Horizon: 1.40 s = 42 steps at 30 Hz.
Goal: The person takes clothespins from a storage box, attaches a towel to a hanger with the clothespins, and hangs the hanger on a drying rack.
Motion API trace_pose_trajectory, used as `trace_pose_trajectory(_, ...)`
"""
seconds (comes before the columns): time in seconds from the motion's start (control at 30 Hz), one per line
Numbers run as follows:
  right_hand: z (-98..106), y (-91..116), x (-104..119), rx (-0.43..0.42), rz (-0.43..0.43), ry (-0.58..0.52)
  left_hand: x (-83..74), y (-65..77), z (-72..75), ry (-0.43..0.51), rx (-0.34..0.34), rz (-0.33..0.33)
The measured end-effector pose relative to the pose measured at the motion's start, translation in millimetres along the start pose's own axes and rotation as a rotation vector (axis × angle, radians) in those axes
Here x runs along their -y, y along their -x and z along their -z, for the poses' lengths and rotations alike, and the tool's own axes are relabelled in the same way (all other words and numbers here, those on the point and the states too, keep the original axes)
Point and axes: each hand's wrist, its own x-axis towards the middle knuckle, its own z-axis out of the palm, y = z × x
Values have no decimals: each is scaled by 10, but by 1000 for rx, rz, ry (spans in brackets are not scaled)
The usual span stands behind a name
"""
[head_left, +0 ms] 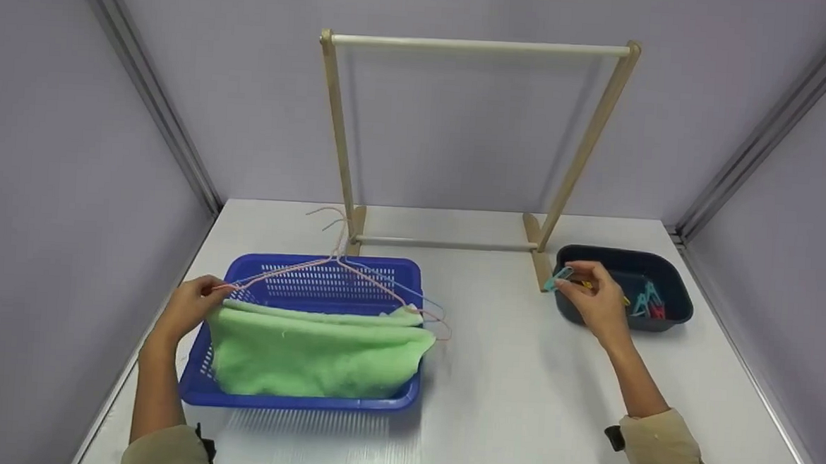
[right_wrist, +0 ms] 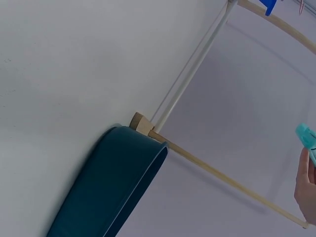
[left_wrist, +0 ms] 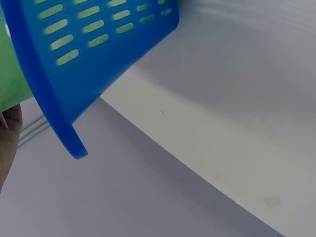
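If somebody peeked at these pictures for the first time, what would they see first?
Probably the bright green cloth in the blue basket on the left. Next might come the wooden rack standing at the back of the table. Then there's the small teal clothespin that the right hand pinches near the dark tub on the right.

Between basket (head_left: 305,402) and tub (head_left: 634,265), a broad lane is left over the worktop (head_left: 490,377). Its far end is crossed by the lower bar (head_left: 448,244) of the rack (head_left: 479,45); above that, a large opening is framed, backed by the wall (head_left: 453,135). From above, the basket is obstructed by hangers (head_left: 339,258) and cloth (head_left: 322,354).
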Motion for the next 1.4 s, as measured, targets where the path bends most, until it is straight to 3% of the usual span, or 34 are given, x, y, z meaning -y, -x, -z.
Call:
trace_pose_trajectory(0.17,-7,-6,-1,20,2,-2,3,70,82,110,95,90)
trace_pose_trajectory(0.33,0,2,8,30,5,-7,5,128,103,149,114,118)
trace_pose_trajectory(0.6,18,2,-64,31,0,-39,-20,224,113,325,29,164)
trace_pose_trajectory(0.87,60,-30,-339,19,-10,-31,-61,299,120,400,-63,180)
trace_pose_trajectory(1.13,75,-20,-347,13,16,-16,-149,346,72,519,-179,220)
trace_pose_trajectory(1.4,89,-17,-351,2,11,11,-188,430,115,582,-238,239)
